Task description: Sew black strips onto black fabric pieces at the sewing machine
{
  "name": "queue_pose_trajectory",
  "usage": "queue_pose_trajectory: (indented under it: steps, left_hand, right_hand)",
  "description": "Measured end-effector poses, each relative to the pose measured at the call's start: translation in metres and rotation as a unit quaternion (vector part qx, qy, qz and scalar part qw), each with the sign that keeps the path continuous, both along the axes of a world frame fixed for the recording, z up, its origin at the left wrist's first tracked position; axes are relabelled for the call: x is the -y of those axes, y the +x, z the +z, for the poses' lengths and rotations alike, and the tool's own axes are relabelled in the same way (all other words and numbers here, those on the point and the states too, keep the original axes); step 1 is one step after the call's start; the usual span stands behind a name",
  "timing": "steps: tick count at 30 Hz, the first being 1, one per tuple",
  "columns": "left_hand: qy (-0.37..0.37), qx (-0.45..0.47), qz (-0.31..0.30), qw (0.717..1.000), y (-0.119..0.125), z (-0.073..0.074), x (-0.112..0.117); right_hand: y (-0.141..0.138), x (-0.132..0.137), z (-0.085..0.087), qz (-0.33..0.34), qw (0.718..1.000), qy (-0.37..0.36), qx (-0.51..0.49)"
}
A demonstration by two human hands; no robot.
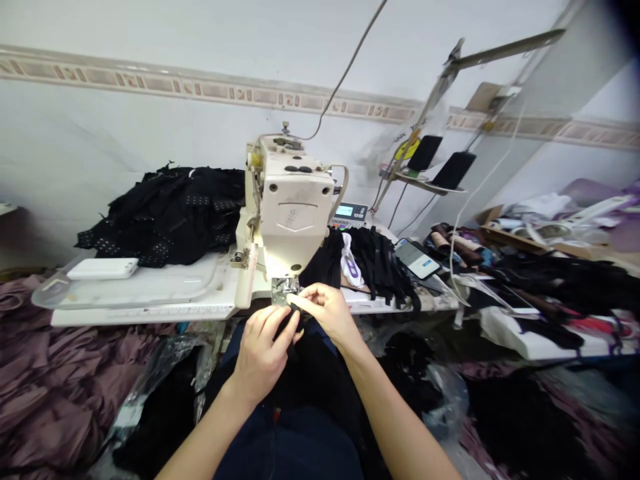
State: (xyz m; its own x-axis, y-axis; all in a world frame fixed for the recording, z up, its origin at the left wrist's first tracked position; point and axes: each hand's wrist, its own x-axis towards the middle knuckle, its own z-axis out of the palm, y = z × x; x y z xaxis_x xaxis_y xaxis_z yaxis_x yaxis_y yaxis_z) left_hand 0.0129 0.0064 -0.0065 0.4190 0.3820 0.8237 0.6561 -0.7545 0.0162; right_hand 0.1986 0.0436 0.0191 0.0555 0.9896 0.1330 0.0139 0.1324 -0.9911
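A cream industrial sewing machine [296, 207] faces me, its lamp lighting the metal needle plate [279, 293]. Just in front of that plate, my left hand [263, 350] and my right hand [327, 313] meet with fingertips pinched together. Between them shows a small bit of black fabric [295, 308], and both hands grip it. Fingers cover most of this piece, so its shape is hidden. More black cloth lies below the hands, over my lap; whether it joins the held piece I cannot tell.
Left of the machine are a black garment pile [170, 207], a clear plastic tray [60, 293] and a white power bank [103, 268]. To the right lie black strips [383, 260], purple-handled snips [351, 267] and a phone [417, 259]. Black thread cones [454, 170] stand behind.
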Motion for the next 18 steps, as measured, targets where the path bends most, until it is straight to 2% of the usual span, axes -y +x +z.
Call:
queue_pose_trajectory:
  steps: [2,5,7,10,13,18]
  left_hand:
    - [-0.004,-0.002,0.006,1.000,0.002,0.000,0.001]
    - [-0.015,-0.007,0.013,1.000,0.004,0.001,0.000]
    - [-0.027,-0.011,0.008,1.000,0.006,0.002,-0.002]
    - [-0.037,-0.022,-0.006,0.999,0.009,0.005,-0.005]
    - [-0.035,-0.027,0.001,0.999,0.012,0.006,-0.006]
    - [-0.037,-0.019,0.055,0.998,0.012,0.005,-0.001]
  right_hand:
    - [-0.003,0.009,-0.011,-0.026,0.999,-0.025,-0.039]
    - [-0.007,0.033,-0.032,-0.011,0.997,-0.055,-0.050]
    - [-0.011,0.050,-0.046,0.003,0.998,-0.053,-0.042]
    - [-0.017,0.067,-0.059,-0.037,0.998,-0.027,-0.052]
    - [-0.021,0.069,-0.057,-0.079,0.992,-0.026,-0.097]
    - [-0.026,0.058,-0.039,-0.074,0.986,-0.055,-0.140]
